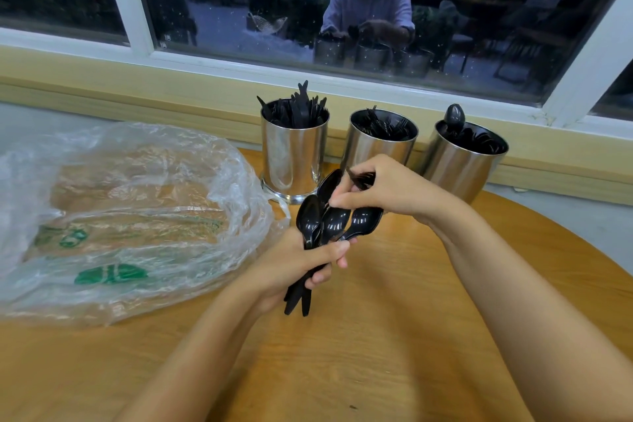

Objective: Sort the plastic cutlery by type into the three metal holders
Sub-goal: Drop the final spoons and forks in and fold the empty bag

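Observation:
My left hand (301,265) grips a bunch of black plastic spoons (334,221) by their handles, bowls fanned upward. Just above it, my right hand (380,187) holds a few black forks (361,179) in its curled fingers, and its fingertips touch the spoon bowls. Three shiny metal holders stand in a row by the window ledge. Knives fill the left holder (293,161). Forks sit in the middle holder (375,144). Spoons lie in the right holder (460,164), one standing up above the rim.
A crumpled clear plastic bag (130,216) with green print lies on the wooden table (376,336) to the left. Behind the holders run a yellow ledge and a window (342,10) that reflects a person.

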Motion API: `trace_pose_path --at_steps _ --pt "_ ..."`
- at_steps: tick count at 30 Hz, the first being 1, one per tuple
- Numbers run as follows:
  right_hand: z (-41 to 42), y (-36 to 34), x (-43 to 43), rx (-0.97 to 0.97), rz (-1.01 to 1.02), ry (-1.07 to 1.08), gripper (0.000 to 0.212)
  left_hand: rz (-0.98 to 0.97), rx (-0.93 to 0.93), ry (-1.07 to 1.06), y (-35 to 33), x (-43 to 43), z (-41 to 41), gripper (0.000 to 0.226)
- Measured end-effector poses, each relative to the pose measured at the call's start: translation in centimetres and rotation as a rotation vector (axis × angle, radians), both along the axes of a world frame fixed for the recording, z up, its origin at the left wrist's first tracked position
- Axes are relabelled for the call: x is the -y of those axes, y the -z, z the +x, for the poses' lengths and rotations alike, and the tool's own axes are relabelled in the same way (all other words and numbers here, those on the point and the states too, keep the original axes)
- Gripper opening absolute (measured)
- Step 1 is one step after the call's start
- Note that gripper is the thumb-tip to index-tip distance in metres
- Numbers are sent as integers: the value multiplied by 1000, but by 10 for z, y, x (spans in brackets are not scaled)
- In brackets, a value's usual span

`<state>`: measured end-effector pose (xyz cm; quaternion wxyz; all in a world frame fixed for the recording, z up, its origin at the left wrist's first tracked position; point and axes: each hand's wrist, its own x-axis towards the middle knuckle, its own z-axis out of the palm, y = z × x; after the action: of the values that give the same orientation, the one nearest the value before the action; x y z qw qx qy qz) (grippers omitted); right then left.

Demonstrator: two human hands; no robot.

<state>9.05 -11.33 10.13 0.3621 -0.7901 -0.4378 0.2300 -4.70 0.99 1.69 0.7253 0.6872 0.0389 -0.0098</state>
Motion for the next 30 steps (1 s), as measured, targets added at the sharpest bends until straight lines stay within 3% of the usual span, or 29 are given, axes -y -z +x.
trace_pose_path --at_steps 3,6,11,14,17,21,28,30 --pt "3 0 -1 -47 127 137 18 -32 10 -35 2 1 3 30" --pt "10 -1 0 -140 178 242 29 -37 3 -37 3 0 4 25" --pt "15 9 -2 -190 239 245 9 -87 10 -30 3 -2 5 34" --pt "15 16 -2 -204 213 277 11 -73 10 -37 5 -1 6 27" --pt "15 22 -5 -197 386 375 12 -97 19 -66 6 0 7 21" --pt "26 23 -5 -117 539 463 20 -104 40 -70 6 1 9 28" --pt "26 22 -5 69 399 305 18 -64 77 -112 11 -2 11 53" --pt "25 23 -7 89 450 360 17 -59 96 -137 14 -3 11 47"
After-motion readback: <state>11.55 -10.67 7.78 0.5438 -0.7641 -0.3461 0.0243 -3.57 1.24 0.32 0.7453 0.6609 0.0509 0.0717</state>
